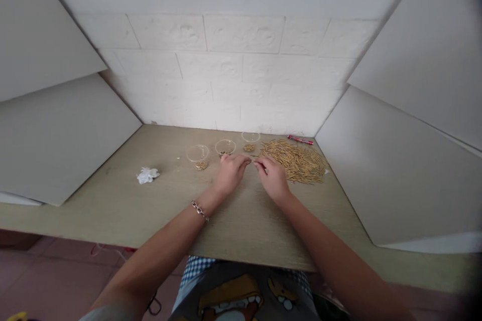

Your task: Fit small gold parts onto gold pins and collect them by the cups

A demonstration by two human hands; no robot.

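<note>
My left hand (231,170) and my right hand (274,178) meet over the middle of the table, fingertips pinched close together. Something small and thin shows between them, too small to make out. Just right of my right hand spreads a heap of thin gold-coloured sticks (301,163). Beyond and to the left of my hands stand three clear round cups: a left cup (198,146), a middle cup (225,141) and a far cup (250,133). Small gold-coloured pieces (201,165) lie at the left cup, with similar bits at the others. My left hand partly hides the middle cup.
A crumpled white tissue (148,175) lies on the table (173,210) at the left. Behind the heap is a red patterned tube (300,140). Grey panels stand at the left (68,130) and right (406,170), with a white brick-patterned wall (241,70) behind.
</note>
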